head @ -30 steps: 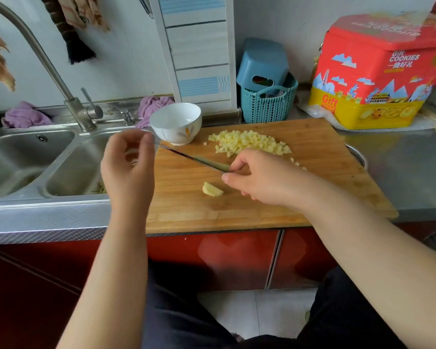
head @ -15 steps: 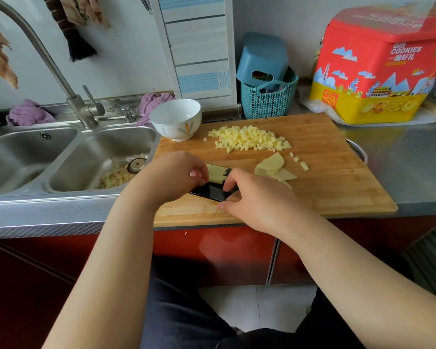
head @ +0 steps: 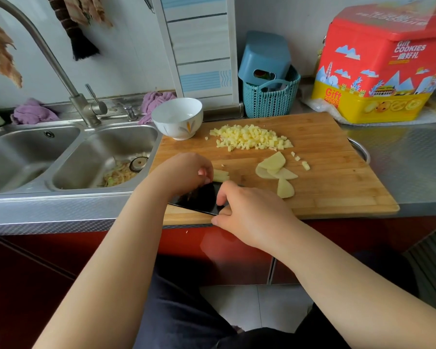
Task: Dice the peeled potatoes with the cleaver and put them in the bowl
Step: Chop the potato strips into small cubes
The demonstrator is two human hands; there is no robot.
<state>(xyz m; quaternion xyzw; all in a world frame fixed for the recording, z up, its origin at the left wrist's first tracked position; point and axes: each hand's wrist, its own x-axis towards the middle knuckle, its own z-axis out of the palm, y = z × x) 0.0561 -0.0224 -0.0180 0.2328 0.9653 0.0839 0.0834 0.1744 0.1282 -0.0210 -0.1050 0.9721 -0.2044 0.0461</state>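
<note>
On the wooden cutting board (head: 332, 192), my left hand (head: 184, 172) curls its fingers over a small stack of potato slices (head: 220, 175). My right hand (head: 249, 212) grips the cleaver (head: 199, 200), whose dark blade lies tilted beside the slices; its handle is hidden under my palm. Several loose potato slices (head: 277, 172) lie to the right. A heap of diced potato (head: 249, 137) sits at the board's far side. The white bowl (head: 177, 118) stands at the board's far left corner and looks empty.
A double steel sink (head: 68, 157) with a tap and peelings lies left of the board. A teal basket (head: 269, 99) and a red-and-yellow cookie tin (head: 378, 66) stand behind. A pot rim (head: 361, 152) peeks from under the board's right edge.
My left hand came down from mid-air onto the potato slices. The cleaver swung from lying across the board to a tilted position near the front edge. More slices now lie on the board.
</note>
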